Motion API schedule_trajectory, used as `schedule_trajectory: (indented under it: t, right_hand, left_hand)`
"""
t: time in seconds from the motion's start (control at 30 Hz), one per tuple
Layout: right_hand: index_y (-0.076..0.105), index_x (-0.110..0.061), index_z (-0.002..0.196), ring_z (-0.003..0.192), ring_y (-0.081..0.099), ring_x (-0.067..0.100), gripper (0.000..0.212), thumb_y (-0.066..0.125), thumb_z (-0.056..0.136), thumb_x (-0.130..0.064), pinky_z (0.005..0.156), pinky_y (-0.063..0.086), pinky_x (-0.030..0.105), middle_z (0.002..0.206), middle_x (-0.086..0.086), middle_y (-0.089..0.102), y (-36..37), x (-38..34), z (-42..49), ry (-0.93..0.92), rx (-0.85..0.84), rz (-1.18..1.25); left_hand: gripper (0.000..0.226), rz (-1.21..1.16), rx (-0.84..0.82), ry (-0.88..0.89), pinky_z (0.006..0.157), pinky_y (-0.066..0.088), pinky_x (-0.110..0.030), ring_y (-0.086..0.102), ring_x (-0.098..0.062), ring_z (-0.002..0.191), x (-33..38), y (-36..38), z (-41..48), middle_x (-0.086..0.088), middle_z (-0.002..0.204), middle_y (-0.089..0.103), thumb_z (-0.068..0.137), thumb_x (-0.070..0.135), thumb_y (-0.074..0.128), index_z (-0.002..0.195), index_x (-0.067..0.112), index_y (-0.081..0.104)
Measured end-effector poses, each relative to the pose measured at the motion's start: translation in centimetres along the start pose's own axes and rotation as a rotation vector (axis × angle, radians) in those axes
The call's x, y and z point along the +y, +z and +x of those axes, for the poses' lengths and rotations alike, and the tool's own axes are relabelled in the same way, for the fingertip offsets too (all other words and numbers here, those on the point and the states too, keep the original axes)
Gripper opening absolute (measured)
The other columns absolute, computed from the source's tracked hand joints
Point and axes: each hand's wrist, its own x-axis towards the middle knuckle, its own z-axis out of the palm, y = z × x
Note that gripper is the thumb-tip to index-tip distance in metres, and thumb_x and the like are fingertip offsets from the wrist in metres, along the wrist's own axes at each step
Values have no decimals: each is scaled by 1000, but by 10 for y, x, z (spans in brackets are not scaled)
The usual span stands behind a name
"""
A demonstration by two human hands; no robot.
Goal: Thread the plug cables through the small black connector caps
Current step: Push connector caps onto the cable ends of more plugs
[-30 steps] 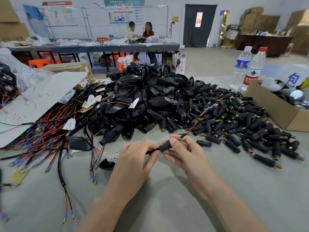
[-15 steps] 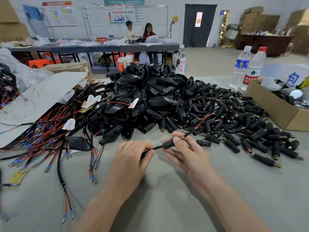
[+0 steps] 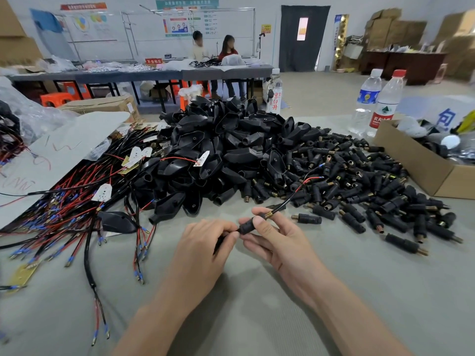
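Both bare forearms reach in from below and angle toward each other, so the hands meet in the middle, nearly touching at the fingertips. The left hand lies back-up, fingers curled under, its thumb and forefinger pinching a cable. The right hand is turned palm-up toward the left. Its thumb presses on top of a connector cap while the forefinger supports it from behind and the other fingers curl loosely beneath.
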Motion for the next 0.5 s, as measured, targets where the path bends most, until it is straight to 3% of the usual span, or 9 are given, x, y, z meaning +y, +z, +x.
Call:
schedule_trajectory:
  t: [0.1, 0.2, 0.33, 0.5]
  right_hand:
    - [59, -11, 117, 100, 73, 27, 30, 67, 89, -21, 81, 58, 26, 111, 13, 74, 1, 0, 0, -27, -2, 10]
    - [60, -11, 116, 103, 72, 28, 35, 69, 84, -23, 84, 58, 28, 113, 15, 73, 1, -2, 1, -63, 18, 42]
    - [60, -10, 116, 104, 71, 31, 37, 69, 83, -23, 84, 59, 29, 113, 17, 73, -2, -5, 2, -79, 42, 61]
    - [60, -11, 117, 104, 72, 30, 37, 69, 83, -24, 80, 59, 28, 112, 15, 74, -3, -3, 2, -57, 32, 24]
  left_hand:
    - [21, -10, 17, -6, 81, 35, -16, 44, 18, 89, 2, -1, 1, 38, 85, 50, 93, 39, 52, 96, 26, 68]
    - [14, -22, 25, -51, 85, 35, -9, 47, 20, 91, 1, -2, 1, 38, 87, 52, 91, 36, 56, 100, 29, 65]
    - [4, -60, -29, -108, 77, 46, -18, 57, 3, 91, -3, -4, -1, 27, 88, 61, 95, 33, 61, 98, 34, 62]
    - [6, -64, -52, -128, 73, 48, -22, 61, -1, 86, -2, -4, -3, 21, 89, 65, 95, 27, 64, 99, 32, 64]
